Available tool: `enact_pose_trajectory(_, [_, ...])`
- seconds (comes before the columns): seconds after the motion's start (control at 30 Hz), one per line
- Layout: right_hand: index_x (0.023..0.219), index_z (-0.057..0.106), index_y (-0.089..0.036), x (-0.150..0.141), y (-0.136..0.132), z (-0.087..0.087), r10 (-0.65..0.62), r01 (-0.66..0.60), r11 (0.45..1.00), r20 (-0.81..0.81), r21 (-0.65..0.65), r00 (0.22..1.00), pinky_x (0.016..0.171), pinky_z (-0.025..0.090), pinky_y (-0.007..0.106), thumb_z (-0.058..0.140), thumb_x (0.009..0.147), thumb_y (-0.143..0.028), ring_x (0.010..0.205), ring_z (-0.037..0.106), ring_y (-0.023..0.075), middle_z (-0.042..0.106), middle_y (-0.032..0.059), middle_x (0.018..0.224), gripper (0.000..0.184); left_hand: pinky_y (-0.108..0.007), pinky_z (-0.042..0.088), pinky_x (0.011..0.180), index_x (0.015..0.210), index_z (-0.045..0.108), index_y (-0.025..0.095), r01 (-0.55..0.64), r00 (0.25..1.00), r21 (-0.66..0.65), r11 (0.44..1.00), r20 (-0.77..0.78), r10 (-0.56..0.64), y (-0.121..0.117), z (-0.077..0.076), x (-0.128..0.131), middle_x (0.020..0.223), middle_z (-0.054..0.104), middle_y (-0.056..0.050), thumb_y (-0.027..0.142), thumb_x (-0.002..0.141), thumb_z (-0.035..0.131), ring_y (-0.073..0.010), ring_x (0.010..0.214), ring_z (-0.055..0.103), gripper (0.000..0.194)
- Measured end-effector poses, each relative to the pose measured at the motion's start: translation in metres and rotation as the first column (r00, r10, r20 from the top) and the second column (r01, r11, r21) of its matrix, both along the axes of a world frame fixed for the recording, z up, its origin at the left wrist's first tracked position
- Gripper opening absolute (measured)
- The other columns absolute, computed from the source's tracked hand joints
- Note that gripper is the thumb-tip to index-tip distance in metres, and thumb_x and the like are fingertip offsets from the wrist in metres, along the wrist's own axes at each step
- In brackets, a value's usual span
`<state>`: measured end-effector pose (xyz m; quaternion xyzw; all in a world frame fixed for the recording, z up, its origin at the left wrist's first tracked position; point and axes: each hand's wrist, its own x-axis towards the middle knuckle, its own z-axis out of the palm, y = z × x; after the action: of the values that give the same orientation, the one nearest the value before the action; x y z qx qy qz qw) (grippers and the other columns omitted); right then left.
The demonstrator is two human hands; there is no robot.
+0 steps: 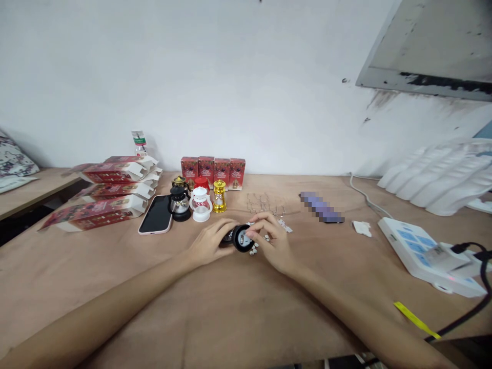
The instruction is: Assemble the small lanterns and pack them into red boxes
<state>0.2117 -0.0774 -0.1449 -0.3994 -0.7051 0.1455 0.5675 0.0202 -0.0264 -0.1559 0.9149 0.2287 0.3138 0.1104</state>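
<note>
My left hand (210, 242) is wrapped round a small black lantern (235, 237), tipped so its round underside faces me. Inside the black rim a pale inner face with small dark details shows. The fingertips of my right hand (273, 243) are bent together at the right edge of that underside; whatever they pinch, if anything, is too small to make out. Small white round pieces (252, 251) lie just beneath the right fingers. Behind my hands stand a black lantern (180, 206), a white lantern (201, 206), a gold lantern (219, 199), a red lantern (202, 183) and a bronze-coloured lantern (179, 181).
Red printed boxes (214, 171) stand near the wall. Flattish red cartons (111, 205) are piled left, beside a phone (156, 215). Bent wire pieces (265, 206) lie beyond my right hand. Farther right are a pixelated object (321, 207), a power strip (426, 256) and stacked white items (438, 177).
</note>
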Motion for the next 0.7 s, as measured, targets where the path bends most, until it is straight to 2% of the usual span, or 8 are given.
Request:
enact_pose_trajectory(0.1, [0.074,0.063,-0.024,-0.003,-0.001,-0.004,-0.055,0.054,0.998,0.022,0.030,0.998,0.075,0.046,0.031,0.056,0.084,-0.033,0.087,0.056,0.0168,0.058,0.0034,0.091,0.016,-0.037,0.048,0.091,0.120,0.046,0.019,0.006,1.000,0.012,1.000,0.002,-0.006,0.000,0.000,0.000,0.119,0.056,-0.012,0.025,0.079,0.059,-0.0238,0.109,0.056,0.043])
enact_pose_trajectory(0.33, [0.075,0.061,-0.024,-0.010,0.000,-0.012,-0.076,0.076,0.996,-0.010,0.052,0.997,0.077,0.044,0.033,0.053,0.086,-0.030,0.089,0.055,0.0179,0.057,0.0037,0.087,0.015,-0.037,0.048,0.090,0.118,0.046,0.019,0.005,1.000,0.015,1.000,0.016,-0.005,0.000,0.001,0.001,0.118,0.057,-0.012,0.028,0.080,0.057,-0.0236,0.108,0.056,0.040])
enact_pose_trajectory(0.5, [0.076,0.060,-0.024,-0.014,-0.001,-0.013,-0.090,0.093,0.993,-0.036,0.070,0.995,0.077,0.044,0.033,0.052,0.086,-0.028,0.088,0.055,0.0180,0.058,0.0036,0.087,0.014,-0.038,0.048,0.089,0.118,0.046,0.019,-0.005,1.000,0.021,1.000,0.011,0.005,0.001,0.000,0.000,0.116,0.058,-0.012,0.029,0.081,0.057,-0.0237,0.107,0.057,0.040])
enact_pose_trajectory(0.7, [0.074,0.059,-0.024,-0.012,-0.001,-0.009,-0.071,0.069,0.993,0.019,0.093,0.997,0.078,0.044,0.034,0.049,0.087,-0.028,0.086,0.056,0.0187,0.059,0.0039,0.084,0.016,-0.037,0.049,0.088,0.118,0.047,0.020,-0.034,0.999,0.031,0.999,0.002,0.034,0.001,-0.002,0.001,0.116,0.058,-0.011,0.030,0.080,0.058,-0.0234,0.107,0.057,0.041])
